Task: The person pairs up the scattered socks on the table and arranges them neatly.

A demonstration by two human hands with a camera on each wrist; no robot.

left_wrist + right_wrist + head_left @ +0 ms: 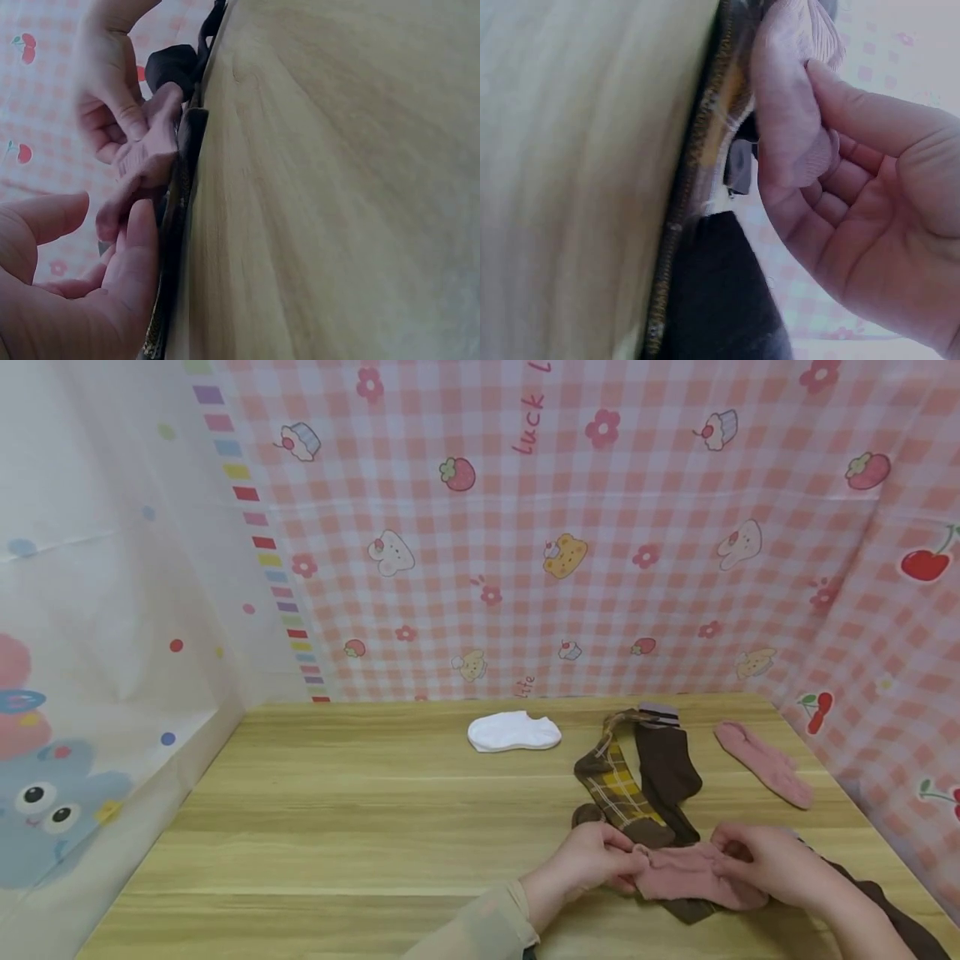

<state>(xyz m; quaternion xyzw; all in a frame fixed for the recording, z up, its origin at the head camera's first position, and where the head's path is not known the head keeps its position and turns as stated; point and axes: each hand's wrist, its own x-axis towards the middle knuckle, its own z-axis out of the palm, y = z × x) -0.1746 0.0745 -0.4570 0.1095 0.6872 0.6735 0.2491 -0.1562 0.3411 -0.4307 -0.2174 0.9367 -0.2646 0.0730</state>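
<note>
Pink ankle sock [675, 878] stretches in the head view between the left hand [581, 864] and right hand [780, 864], over a dark plaid sock [690, 911]; straightening it looks like the step in hand. In the left wrist view, the left thumb stands apart from its fingers, so whether they grip I cannot tell. The right wrist view shows the right hand pinching the sock; the next move likely calls for a sure left grip.
</note>
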